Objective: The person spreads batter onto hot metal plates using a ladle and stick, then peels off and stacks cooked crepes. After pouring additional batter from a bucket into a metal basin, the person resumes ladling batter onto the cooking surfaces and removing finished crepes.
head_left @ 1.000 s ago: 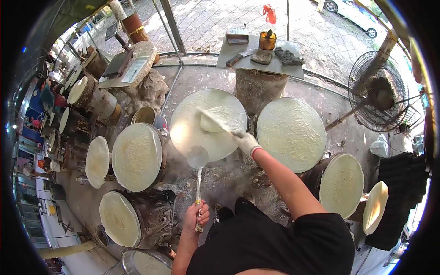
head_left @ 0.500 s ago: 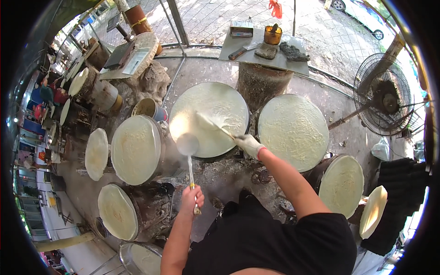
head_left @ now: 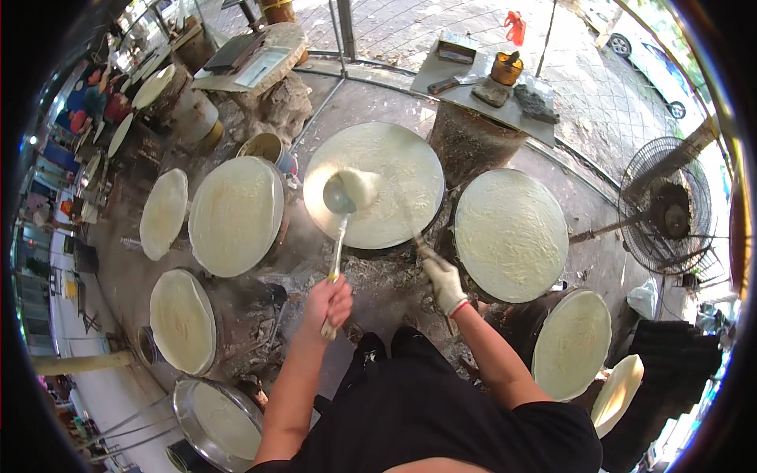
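Note:
My left hand (head_left: pixel 329 303) is bare and wraps round the handle of a metal ladle (head_left: pixel 339 197). The ladle's bowl is over the left part of a large round griddle (head_left: pixel 310 211), and a pale blob of batter (head_left: pixel 363 188) shows beside it. A wet, streaky layer of batter (head_left: pixel 394 158) covers the griddle. My right hand (head_left: pixel 445 285), in a white work glove with a red cuff, closes on the handle of a batter spreader (head_left: pixel 419 236). Its far end is smeared by motion near the griddle's front right, so I cannot tell whether it touches the batter.
Right of the griddle stands another coated round griddle (head_left: pixel 511 236); a large coated one (head_left: pixel 235 217) stands to the left. A bucket (head_left: pixel 266 148) sits between the left ones. Behind, a small table (head_left: pixel 473 94) holds a knife and a yellow pot. A fan (head_left: pixel 666 209) stands far right.
The spreader has swung right and back toward me, off the middle of the batter. My left hand has brought the ladle further over the griddle, and a batter blob shows beside its bowl.

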Motion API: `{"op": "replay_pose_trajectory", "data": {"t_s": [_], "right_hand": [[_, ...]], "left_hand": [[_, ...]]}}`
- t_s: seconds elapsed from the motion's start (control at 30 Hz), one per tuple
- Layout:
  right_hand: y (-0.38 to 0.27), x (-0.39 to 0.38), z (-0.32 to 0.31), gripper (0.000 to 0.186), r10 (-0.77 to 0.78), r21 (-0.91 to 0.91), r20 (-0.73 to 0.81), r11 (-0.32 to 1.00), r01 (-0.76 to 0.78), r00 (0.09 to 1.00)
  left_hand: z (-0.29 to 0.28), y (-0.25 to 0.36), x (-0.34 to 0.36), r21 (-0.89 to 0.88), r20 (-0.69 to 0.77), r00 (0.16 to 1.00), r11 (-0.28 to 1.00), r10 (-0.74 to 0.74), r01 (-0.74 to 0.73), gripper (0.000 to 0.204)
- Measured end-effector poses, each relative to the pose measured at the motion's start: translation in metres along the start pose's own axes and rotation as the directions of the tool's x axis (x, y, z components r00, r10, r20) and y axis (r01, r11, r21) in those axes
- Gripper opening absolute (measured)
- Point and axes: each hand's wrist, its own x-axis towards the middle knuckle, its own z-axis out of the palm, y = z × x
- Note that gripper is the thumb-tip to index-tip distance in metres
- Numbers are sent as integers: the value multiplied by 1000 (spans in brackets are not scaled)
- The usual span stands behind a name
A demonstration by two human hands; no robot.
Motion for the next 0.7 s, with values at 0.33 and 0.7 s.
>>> {"op": "replay_pose_trajectory", "data": {"t_s": [0.33, 0.7], "right_hand": [[56, 15, 62, 38, -127, -343, 330, 907, 245, 935], [141, -45, 417, 19, 192, -602, 529, 771, 207, 827]], "left_hand": [[-32, 4, -99, -243, 45, 996, 968, 78, -64, 16], [-260, 38, -296, -418, -436, 830, 738, 349, -530, 11]]}}
